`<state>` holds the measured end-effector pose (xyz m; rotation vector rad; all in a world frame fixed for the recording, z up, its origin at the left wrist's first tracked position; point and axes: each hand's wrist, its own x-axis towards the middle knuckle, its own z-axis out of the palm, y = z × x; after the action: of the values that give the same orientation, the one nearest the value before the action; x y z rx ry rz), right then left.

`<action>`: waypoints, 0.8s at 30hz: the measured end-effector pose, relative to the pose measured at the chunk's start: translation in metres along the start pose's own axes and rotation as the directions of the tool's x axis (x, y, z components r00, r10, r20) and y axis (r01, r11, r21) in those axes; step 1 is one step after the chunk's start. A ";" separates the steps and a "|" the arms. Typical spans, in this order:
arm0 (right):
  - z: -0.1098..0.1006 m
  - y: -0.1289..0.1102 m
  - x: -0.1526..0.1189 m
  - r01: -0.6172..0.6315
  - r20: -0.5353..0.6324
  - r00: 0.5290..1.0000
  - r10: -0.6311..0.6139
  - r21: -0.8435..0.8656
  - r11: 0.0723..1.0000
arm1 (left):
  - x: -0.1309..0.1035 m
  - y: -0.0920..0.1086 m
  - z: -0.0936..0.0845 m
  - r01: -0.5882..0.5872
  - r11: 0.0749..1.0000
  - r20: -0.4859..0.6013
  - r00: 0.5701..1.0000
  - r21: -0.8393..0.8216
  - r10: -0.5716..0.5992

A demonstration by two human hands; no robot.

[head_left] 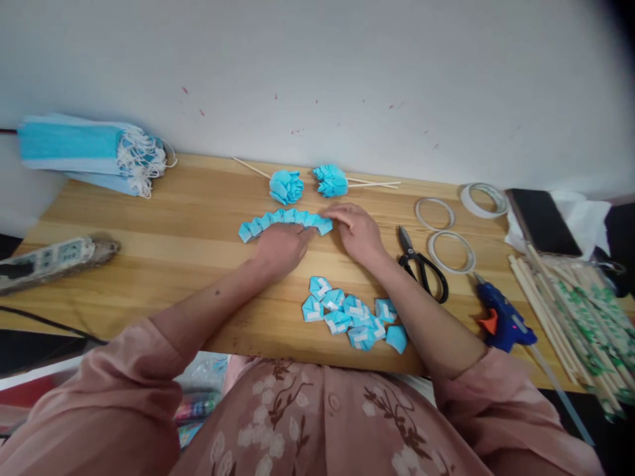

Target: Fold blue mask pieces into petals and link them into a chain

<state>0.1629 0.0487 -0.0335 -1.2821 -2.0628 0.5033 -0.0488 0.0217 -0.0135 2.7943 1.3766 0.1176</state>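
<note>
A curved row of joined blue folded pieces [256, 226] lies on the wooden table. My left hand [284, 250] rests over its lower middle edge, fingers pointing right and touching the strip. At the strip's right end, my right hand [358, 233] has its fingertips on the last piece; the fingers of both hands are closed together. Several loose blue pieces with white strips [355, 309] lie nearer my body. Behind the row are two blue flowers on sticks, one on the left [286, 187] and one on the right [331, 181].
Scissors [409, 248], tape rolls [484, 200], a blue glue gun [506, 317], wooden sticks [546, 317] and a black phone [543, 222] are on the right. Blue masks [69, 145] and a power strip [62, 254] sit on the left. A wall [317, 79] stands behind.
</note>
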 end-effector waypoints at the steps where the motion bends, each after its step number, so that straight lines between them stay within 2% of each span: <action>1: 0.000 0.003 0.001 -0.033 -0.015 0.999 0.034 0.064 0.997 | 0.000 0.000 0.000 0.001 1.000 0.001 1.000 0.001 -0.001; 5: -0.002 0.012 0.000 -0.113 -0.010 0.993 0.117 0.201 0.973 | -0.004 -0.002 -0.009 0.028 0.996 0.010 1.000 -0.083 -0.028; 9: -0.004 0.010 -0.003 -0.097 0.024 0.995 0.094 0.193 0.976 | -0.016 -0.023 -0.038 0.068 0.969 -0.072 0.994 -0.239 -0.087; 11: -0.003 0.006 -0.004 -0.069 0.039 0.997 0.064 0.151 0.986 | -0.024 -0.038 -0.053 0.124 0.965 -0.096 0.984 -0.231 -0.150; 13: -0.002 -0.001 -0.004 -0.026 0.050 0.998 0.024 0.054 0.998 | -0.032 -0.052 -0.061 0.147 0.980 -0.074 0.985 -0.132 -0.158; 17: 0.003 -0.014 0.000 0.038 0.103 0.994 -0.023 -0.141 0.989 | -0.042 -0.068 -0.055 0.190 0.981 0.022 0.981 0.047 -0.191; 20: 0.008 -0.016 0.006 0.059 0.115 0.993 -0.038 -0.187 0.981 | -0.044 -0.073 -0.043 0.239 0.969 0.065 0.968 0.064 -0.243; 24: 0.012 -0.013 0.018 0.089 0.144 0.987 -0.064 -0.175 0.980 | -0.040 -0.078 -0.032 0.234 0.971 0.081 0.968 0.045 -0.237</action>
<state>0.1407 0.0594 -0.0284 -1.2955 -2.3088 0.3856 -0.1369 0.0373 0.0119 2.6017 1.6889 -0.0323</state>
